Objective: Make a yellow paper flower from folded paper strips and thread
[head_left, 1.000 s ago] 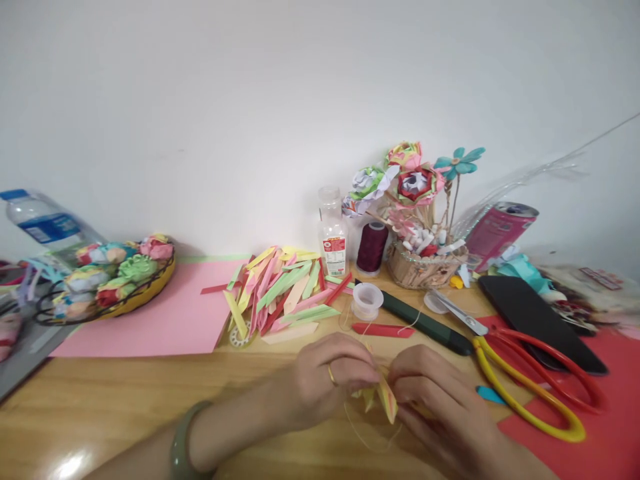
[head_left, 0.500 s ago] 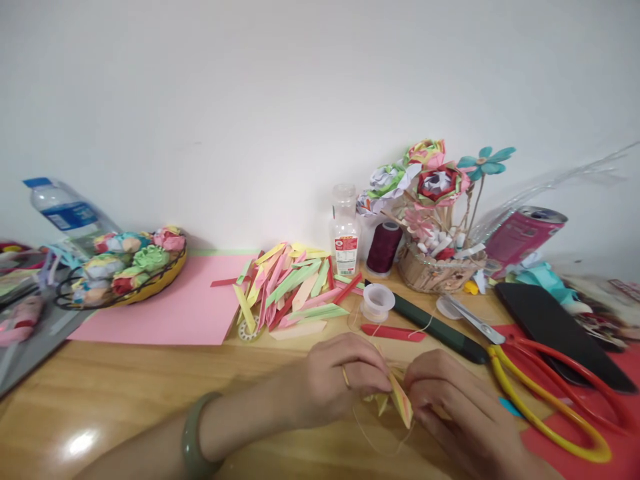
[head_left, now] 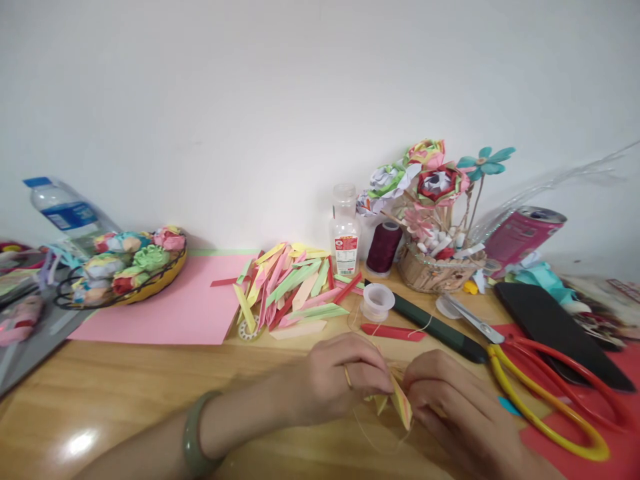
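Low in the head view, my left hand has its fingers closed round a folded yellow-orange paper piece, part of which the fingers hide. My right hand is closed at the right side of that piece, its fingertips pinched together; what they pinch is too small to make out. A thin pale thread loops below the paper between both hands. Behind them are a red folded strip and a small white spool.
Folded paper strips lie beyond my left hand, near a glass bottle. To the right are scissors, a green cutter and a black phone. A flower basket stands behind; a pink sheet lies left.
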Tool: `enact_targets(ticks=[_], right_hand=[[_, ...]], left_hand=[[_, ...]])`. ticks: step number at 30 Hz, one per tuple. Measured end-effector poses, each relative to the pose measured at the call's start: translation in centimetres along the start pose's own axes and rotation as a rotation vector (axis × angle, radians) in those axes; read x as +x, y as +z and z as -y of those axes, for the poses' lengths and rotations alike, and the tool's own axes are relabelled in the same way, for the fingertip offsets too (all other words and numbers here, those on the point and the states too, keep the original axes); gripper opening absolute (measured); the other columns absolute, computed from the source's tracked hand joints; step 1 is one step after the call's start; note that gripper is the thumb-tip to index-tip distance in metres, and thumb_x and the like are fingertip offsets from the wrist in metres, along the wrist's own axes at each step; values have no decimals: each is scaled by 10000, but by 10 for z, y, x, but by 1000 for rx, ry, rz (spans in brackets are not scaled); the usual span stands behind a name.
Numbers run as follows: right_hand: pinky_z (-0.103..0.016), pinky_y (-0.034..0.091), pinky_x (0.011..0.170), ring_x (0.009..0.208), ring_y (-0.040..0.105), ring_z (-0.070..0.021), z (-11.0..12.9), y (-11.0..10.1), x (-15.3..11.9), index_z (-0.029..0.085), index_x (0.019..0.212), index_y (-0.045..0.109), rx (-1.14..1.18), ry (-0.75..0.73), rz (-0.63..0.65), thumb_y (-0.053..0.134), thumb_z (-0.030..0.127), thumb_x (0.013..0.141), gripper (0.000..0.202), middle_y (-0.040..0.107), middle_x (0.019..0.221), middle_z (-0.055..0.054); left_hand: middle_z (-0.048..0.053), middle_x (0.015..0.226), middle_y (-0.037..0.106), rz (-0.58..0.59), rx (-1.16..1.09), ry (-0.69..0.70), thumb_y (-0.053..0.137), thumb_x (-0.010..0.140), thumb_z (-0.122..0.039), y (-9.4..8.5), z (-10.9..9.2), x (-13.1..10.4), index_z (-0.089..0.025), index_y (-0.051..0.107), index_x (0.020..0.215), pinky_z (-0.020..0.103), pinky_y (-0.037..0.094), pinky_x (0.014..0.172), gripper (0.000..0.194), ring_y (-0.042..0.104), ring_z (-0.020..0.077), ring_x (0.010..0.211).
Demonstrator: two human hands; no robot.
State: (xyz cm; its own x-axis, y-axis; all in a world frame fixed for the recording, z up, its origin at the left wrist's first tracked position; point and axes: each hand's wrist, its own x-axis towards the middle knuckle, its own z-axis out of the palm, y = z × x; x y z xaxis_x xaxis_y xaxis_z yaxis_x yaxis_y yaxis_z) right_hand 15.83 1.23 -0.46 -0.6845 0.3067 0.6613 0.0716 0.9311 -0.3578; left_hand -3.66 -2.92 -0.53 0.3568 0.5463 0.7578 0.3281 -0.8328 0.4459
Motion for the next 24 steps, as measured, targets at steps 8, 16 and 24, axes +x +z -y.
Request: enact_targets(ticks=[8, 16, 24], right_hand=[[-248, 461, 582, 671, 534, -137, 1, -2, 0, 202, 838, 476, 16, -16, 102, 465, 68, 836, 134, 571, 755, -33], [-251, 453, 553, 646, 533, -141, -4, 2, 0, 216, 814, 467, 78, 44, 84, 465, 85, 835, 132, 570, 728, -27], [-228, 461, 531, 608, 568, -131, 4, 2, 10, 216, 682, 489, 365, 394, 93, 574, 310, 818, 186, 578, 677, 5]], left_hand=[[73, 785, 617, 185, -87, -80, 511, 840, -165, -11, 1, 10, -124, 599, 788, 226, 501, 729, 110, 582, 120, 778], [79, 761, 608, 289, -90, -136, 531, 823, -171, -16, -1, 16, -108, 600, 729, 233, 480, 711, 132, 565, 127, 747], [24, 761, 617, 317, -188, -356, 580, 793, -186, -15, 3, 14, -149, 576, 767, 267, 432, 757, 45, 528, 132, 784]])
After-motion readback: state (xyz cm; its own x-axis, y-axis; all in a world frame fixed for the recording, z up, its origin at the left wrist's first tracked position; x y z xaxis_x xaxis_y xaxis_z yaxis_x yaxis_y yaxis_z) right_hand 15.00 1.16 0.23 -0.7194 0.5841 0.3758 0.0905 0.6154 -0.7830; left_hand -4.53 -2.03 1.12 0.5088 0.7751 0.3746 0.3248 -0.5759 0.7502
